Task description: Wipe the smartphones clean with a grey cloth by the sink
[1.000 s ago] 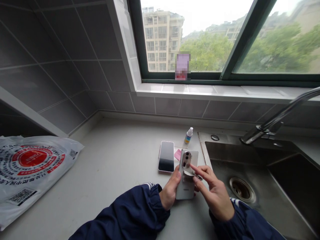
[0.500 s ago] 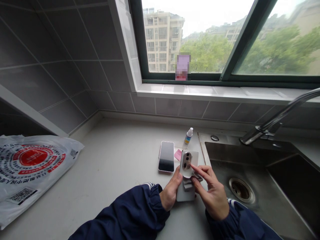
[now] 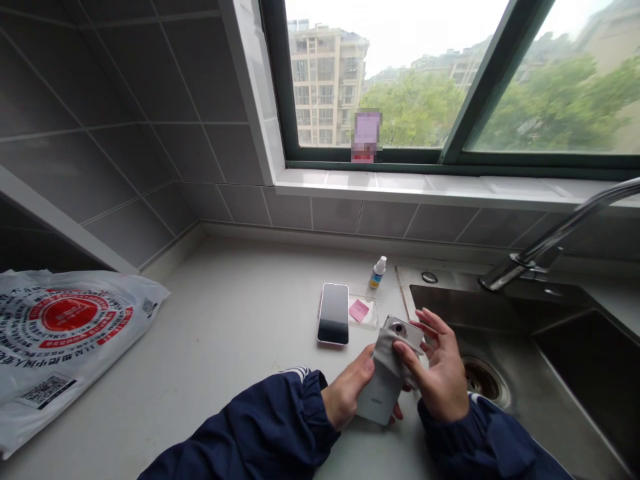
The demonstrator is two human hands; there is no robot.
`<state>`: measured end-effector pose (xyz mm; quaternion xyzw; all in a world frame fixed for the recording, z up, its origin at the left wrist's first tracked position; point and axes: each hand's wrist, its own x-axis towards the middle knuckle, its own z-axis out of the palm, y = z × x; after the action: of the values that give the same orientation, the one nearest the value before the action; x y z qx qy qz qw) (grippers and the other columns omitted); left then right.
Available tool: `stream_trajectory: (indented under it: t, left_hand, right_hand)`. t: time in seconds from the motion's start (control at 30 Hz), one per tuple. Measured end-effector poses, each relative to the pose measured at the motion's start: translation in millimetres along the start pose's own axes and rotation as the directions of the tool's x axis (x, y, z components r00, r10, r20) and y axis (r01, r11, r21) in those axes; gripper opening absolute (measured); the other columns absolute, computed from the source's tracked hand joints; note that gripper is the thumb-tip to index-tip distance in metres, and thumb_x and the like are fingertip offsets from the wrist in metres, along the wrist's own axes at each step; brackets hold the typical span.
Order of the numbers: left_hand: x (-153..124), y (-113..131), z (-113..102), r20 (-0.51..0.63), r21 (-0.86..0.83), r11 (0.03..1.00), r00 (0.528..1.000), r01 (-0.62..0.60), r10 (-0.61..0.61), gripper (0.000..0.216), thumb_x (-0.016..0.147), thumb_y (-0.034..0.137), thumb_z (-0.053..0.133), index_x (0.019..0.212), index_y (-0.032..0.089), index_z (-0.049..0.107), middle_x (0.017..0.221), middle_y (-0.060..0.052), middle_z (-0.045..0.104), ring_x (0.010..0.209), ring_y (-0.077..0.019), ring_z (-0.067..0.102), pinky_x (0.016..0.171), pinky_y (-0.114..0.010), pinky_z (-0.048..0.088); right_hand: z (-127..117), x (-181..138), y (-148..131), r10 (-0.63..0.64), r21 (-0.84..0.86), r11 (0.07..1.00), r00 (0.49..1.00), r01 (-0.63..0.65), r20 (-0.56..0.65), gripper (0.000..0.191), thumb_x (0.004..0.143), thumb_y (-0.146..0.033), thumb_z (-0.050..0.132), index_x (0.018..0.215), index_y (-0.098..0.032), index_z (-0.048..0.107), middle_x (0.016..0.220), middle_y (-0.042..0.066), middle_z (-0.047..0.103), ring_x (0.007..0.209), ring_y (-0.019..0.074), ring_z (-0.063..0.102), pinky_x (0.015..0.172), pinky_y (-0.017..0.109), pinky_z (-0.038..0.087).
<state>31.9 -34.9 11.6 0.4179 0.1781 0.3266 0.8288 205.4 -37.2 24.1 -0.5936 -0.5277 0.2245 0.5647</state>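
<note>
My left hand (image 3: 350, 390) grips the lower left edge of a silver-white phone (image 3: 377, 399), its back and round camera bump facing up. The phone tilts to the right above the counter. With thumb and fingers, my right hand (image 3: 440, 367) holds a grey cloth (image 3: 387, 350) against the upper back, just below the camera; part of the cloth is hidden by the thumb. Behind my hands a second phone (image 3: 333, 313) lies with its dark screen up. Beside it is a clear phone case (image 3: 371, 319) with a pink paper (image 3: 359, 311) on it.
A small white spray bottle (image 3: 379, 272) stands at the back by the sink edge. The steel sink (image 3: 540, 393) with its faucet (image 3: 520, 260) is on the right. A printed white plastic bag (image 3: 70, 333) lies at the left. Tiled wall and a window (image 3: 425, 87) rise behind.
The held phone has tilted to the right and come nearer. My right hand has shifted right and up, moving the cloth over the phone's back. More of the clear case shows.
</note>
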Motion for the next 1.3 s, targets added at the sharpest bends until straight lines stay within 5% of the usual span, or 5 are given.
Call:
stream_trajectory:
  t: [0.13,0.33,0.53,0.8,1.3]
  left_hand:
    - [-4,4,4,0.028,0.089,0.995,0.999,0.037,-0.039,0.053,0.093,0.053,0.036,0.134,0.02,0.043,0.104,-0.016,0.065,0.066,-0.017,0.067,0.054,-0.024,0.05]
    - [-9,7,7,0.01,0.179,0.982,0.998,0.061,-0.064,0.048,0.093,0.052,0.039,0.127,0.019,0.05,0.104,-0.014,0.065,0.068,-0.0145,0.066,0.055,-0.022,0.049]
    - [-4,5,6,0.008,-0.004,1.0,1.0,0.016,-0.016,0.051,0.094,0.051,0.036,0.131,0.017,0.045,0.089,-0.013,0.068,0.062,-0.0186,0.068,0.052,-0.026,0.052]
    - [4,-1,-4,-0.081,-0.175,0.982,0.993,0.067,-0.082,0.065,0.093,0.058,0.027,0.137,0.013,0.039,0.076,-0.013,0.07,0.06,-0.0246,0.069,0.055,-0.036,0.054]
    - [2,2,-1,0.059,-0.05,0.998,0.998,0.031,-0.028,0.06,0.086,0.057,0.05,0.131,0.018,0.04,0.1,-0.022,0.068,0.061,-0.0216,0.07,0.051,-0.029,0.053]
  right_hand:
    - [-3,4,0,0.13,0.123,0.981,0.982,-0.147,0.137,0.073,0.077,-0.047,0.071,0.138,-0.025,0.039,0.132,0.015,0.052,0.114,0.0274,0.058,0.087,0.038,0.054]
    - [-5,5,-4,0.211,0.127,0.966,0.97,-0.227,0.124,0.066,0.075,-0.06,0.066,0.127,-0.02,0.053,0.116,0.015,0.064,0.101,0.0281,0.065,0.084,0.038,0.054]
    - [1,2,-5,0.267,0.198,0.939,0.959,-0.28,0.091,0.067,0.075,-0.056,0.07,0.128,-0.021,0.049,0.109,0.012,0.064,0.092,0.0244,0.067,0.075,0.033,0.056]
    - [8,-4,-5,0.164,0.254,0.934,0.933,-0.251,0.32,0.076,0.077,-0.042,0.074,0.138,-0.025,0.034,0.124,0.013,0.059,0.112,0.0273,0.061,0.092,0.043,0.052]
    - [-4,11,-4,0.156,0.202,0.967,0.987,-0.157,0.024,0.071,0.069,-0.045,0.079,0.129,-0.025,0.046,0.123,0.013,0.056,0.102,0.0257,0.06,0.076,0.036,0.055]
